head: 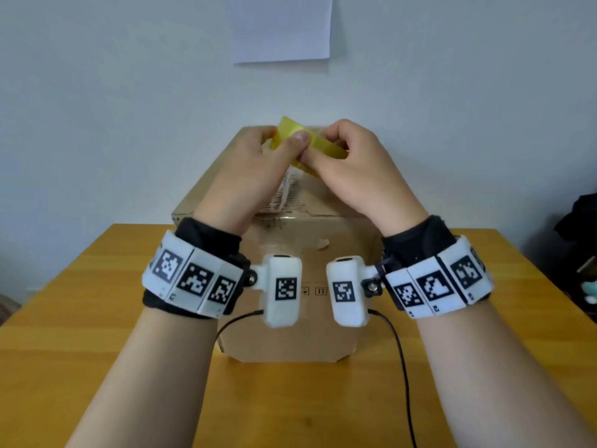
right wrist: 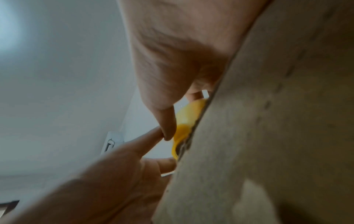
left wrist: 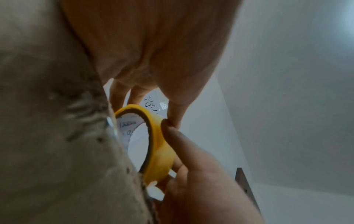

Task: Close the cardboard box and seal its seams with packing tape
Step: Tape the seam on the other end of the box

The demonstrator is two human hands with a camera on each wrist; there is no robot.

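A brown cardboard box (head: 287,324) stands on the wooden table (head: 90,321) with its top flaps down. Torn label scraps run along the centre seam. Just above the far part of the lid, both hands hold a yellow roll of packing tape (head: 332,151). My left hand (head: 284,140) grips the roll's left side, thumb on its outer face. My right hand (head: 319,147) pinches its right side. In the left wrist view the roll (left wrist: 161,145) is edge-on beside the box (left wrist: 47,121), and both thumb tips meet on its rim. The right wrist view shows only a sliver of the roll (right wrist: 184,119).
A white sheet of paper (head: 281,27) hangs on the wall behind the box. Dark objects (head: 578,227) sit past the table's right edge. Thin black cables (head: 402,367) trail from the wrist cameras over the table in front of the box.
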